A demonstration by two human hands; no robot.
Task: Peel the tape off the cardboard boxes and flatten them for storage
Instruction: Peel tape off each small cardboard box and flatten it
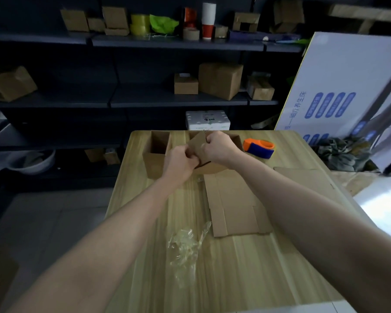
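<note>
Both hands meet on a small brown cardboard box (pixel 209 167) at the far middle of the wooden table (pixel 246 267). My left hand (pixel 181 162) grips its near left edge with curled fingers. My right hand (pixel 217 146) grips a raised flap (pixel 198 142) of the same box. To the left stands an open-topped cardboard box (pixel 156 152). A flattened box (pixel 235 204) lies in front of the held one. Crumpled clear tape (pixel 185 242) lies nearer to me on the table.
An orange and blue tape dispenser (pixel 260 147) sits at the far right of the table. Another flat cardboard sheet (pixel 303 177) lies along the right edge. Dark shelves (pixel 167 98) with boxes and tape rolls stand behind. A large white printed carton (pixel 339 86) leans at right.
</note>
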